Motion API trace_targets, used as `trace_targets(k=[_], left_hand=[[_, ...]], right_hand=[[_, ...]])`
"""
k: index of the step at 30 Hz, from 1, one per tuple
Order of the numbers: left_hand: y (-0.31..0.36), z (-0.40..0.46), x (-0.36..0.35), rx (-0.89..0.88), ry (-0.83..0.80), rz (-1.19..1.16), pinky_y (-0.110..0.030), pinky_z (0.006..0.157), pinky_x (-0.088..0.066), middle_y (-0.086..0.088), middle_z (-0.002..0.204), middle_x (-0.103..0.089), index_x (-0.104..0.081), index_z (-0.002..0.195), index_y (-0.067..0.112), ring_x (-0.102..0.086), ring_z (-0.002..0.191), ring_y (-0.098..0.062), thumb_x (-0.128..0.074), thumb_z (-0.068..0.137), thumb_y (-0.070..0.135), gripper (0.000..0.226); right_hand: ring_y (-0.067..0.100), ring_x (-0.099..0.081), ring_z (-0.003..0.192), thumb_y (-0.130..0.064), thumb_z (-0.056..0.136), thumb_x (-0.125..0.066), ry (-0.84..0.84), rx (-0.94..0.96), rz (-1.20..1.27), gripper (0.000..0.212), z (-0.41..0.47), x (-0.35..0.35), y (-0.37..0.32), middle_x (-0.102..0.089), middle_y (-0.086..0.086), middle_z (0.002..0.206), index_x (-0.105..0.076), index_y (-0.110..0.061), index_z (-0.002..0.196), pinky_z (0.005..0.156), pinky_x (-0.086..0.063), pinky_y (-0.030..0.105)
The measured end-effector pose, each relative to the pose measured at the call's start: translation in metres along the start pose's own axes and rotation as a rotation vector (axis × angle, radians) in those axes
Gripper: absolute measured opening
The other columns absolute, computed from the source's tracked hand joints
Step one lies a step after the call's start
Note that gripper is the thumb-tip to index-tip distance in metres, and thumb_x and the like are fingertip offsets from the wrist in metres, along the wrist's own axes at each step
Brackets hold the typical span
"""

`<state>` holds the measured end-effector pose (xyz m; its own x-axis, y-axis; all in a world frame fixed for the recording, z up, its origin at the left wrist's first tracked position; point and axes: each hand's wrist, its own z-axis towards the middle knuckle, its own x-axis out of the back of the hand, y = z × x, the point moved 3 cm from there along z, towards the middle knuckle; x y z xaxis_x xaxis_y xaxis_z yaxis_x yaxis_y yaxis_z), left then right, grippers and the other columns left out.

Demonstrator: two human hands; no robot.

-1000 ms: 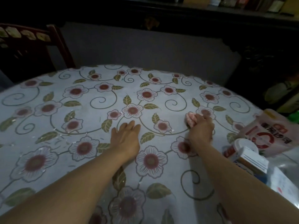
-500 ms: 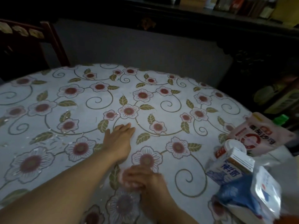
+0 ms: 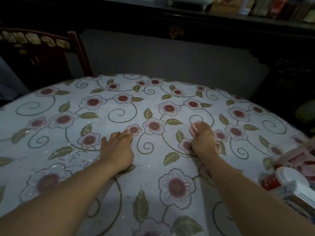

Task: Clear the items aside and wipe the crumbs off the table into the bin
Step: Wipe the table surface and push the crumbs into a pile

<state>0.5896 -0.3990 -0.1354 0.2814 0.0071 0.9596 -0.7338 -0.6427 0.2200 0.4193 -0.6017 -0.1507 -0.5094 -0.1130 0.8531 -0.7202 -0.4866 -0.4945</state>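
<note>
Floral table (image 3: pixel 170 106), right hand (image 3: pixel 203 139) gripping cloth (image 3: pixel 193 129)

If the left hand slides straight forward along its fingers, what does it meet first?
Probably nothing solid: the left hand lies flat on the table, fingers pointing forward and slightly right. That line shows only printed flowers and a few crumbs up to the far edge.
</note>
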Motion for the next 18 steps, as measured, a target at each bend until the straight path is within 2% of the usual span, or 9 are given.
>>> trace_targets(k=[3, 5, 7, 10, 11, 13, 14, 16, 18], left_hand=[[-0.002, 0.0, -0.001, -0.015, 0.019, -0.017, -0.051, 0.117, -0.011, 0.006, 0.159, -0.018, -0.03, 0.147, 0.025, -0.018, 0.143, -0.021, -0.043, 0.087, 0.012, 0.062], [-0.001, -0.002, 0.0, -0.025, 0.037, -0.014, -0.05, 0.116, -0.012, 0.006, 0.158, -0.021, -0.033, 0.145, 0.023, -0.019, 0.142, -0.021, -0.043, 0.088, 0.011, 0.06], [0.0, -0.003, 0.0, -0.041, 0.061, -0.007, -0.049, 0.115, -0.015, 0.005, 0.156, -0.026, -0.038, 0.142, 0.023, -0.023, 0.141, -0.022, -0.044, 0.086, 0.011, 0.058], [-0.002, 0.0, 0.001, -0.043, 0.078, -0.002, -0.048, 0.113, -0.019, 0.005, 0.153, -0.032, -0.045, 0.137, 0.022, -0.029, 0.136, -0.024, -0.046, 0.083, 0.012, 0.056], [-0.003, 0.0, 0.001, -0.039, 0.071, 0.004, -0.048, 0.114, -0.018, 0.005, 0.154, -0.031, -0.044, 0.138, 0.022, -0.03, 0.135, -0.024, -0.046, 0.082, 0.012, 0.057], [-0.001, -0.001, 0.001, -0.035, 0.054, 0.028, -0.049, 0.115, -0.016, 0.006, 0.155, -0.029, -0.041, 0.14, 0.023, -0.029, 0.136, -0.023, -0.047, 0.081, 0.013, 0.061], [0.0, -0.001, 0.0, -0.031, 0.042, 0.042, -0.049, 0.115, -0.015, 0.006, 0.156, -0.027, -0.039, 0.142, 0.024, -0.028, 0.137, -0.023, -0.047, 0.081, 0.014, 0.063], [0.001, -0.003, 0.002, -0.016, -0.001, 0.051, -0.049, 0.117, -0.011, 0.005, 0.159, -0.019, -0.032, 0.146, 0.025, -0.022, 0.142, -0.021, -0.049, 0.082, 0.014, 0.068], [-0.001, -0.005, 0.003, -0.009, -0.052, 0.06, -0.051, 0.117, -0.006, 0.007, 0.16, -0.011, -0.024, 0.149, 0.026, -0.014, 0.146, -0.019, -0.048, 0.086, 0.014, 0.069]], right_hand=[[0.02, -0.035, 0.129, -0.001, 0.09, -0.043, -0.097, 0.14, -0.011, 0.038, 0.011, -0.018, -0.04, -0.045, 0.006, 0.138, -0.05, -0.005, 0.128, 0.098, -0.023, 0.021], [0.025, -0.042, 0.125, 0.01, 0.084, -0.042, -0.155, 0.225, 0.042, 0.037, 0.018, -0.027, -0.066, -0.051, 0.01, 0.126, -0.052, 0.001, 0.118, 0.089, -0.03, 0.013], [0.033, -0.052, 0.114, 0.018, 0.076, -0.042, -0.203, 0.28, 0.124, 0.036, 0.021, -0.037, -0.082, -0.057, 0.014, 0.116, -0.056, 0.007, 0.107, 0.08, -0.039, 0.016], [0.04, -0.051, 0.113, 0.024, 0.076, -0.038, -0.302, 0.372, 0.245, 0.043, 0.01, -0.046, -0.095, -0.057, 0.027, 0.123, -0.058, 0.015, 0.112, 0.08, -0.04, 0.019], [0.037, -0.052, 0.116, 0.024, 0.074, -0.038, -0.323, 0.406, 0.257, 0.047, 0.003, -0.048, -0.097, -0.057, 0.025, 0.125, -0.059, 0.012, 0.114, 0.085, -0.042, 0.012], [0.022, -0.051, 0.124, 0.021, 0.073, -0.041, -0.343, 0.486, 0.284, 0.056, -0.013, -0.048, -0.1, -0.055, 0.014, 0.133, -0.061, 0.0, 0.121, 0.093, -0.03, -0.005], [0.014, -0.049, 0.123, 0.02, 0.073, -0.042, -0.353, 0.516, 0.295, 0.057, -0.023, -0.047, -0.1, -0.055, 0.01, 0.134, -0.061, -0.004, 0.122, 0.092, -0.024, -0.009], [0.004, -0.043, 0.12, 0.016, 0.072, -0.039, -0.391, 0.562, 0.29, 0.06, -0.054, -0.039, -0.102, -0.056, 0.007, 0.133, -0.062, -0.008, 0.121, 0.095, -0.019, -0.009], [0.001, -0.042, 0.121, 0.007, 0.07, -0.034, -0.424, 0.617, 0.322, 0.06, -0.093, -0.032, -0.099, -0.058, 0.005, 0.131, -0.063, -0.01, 0.12, 0.103, -0.021, -0.001]])
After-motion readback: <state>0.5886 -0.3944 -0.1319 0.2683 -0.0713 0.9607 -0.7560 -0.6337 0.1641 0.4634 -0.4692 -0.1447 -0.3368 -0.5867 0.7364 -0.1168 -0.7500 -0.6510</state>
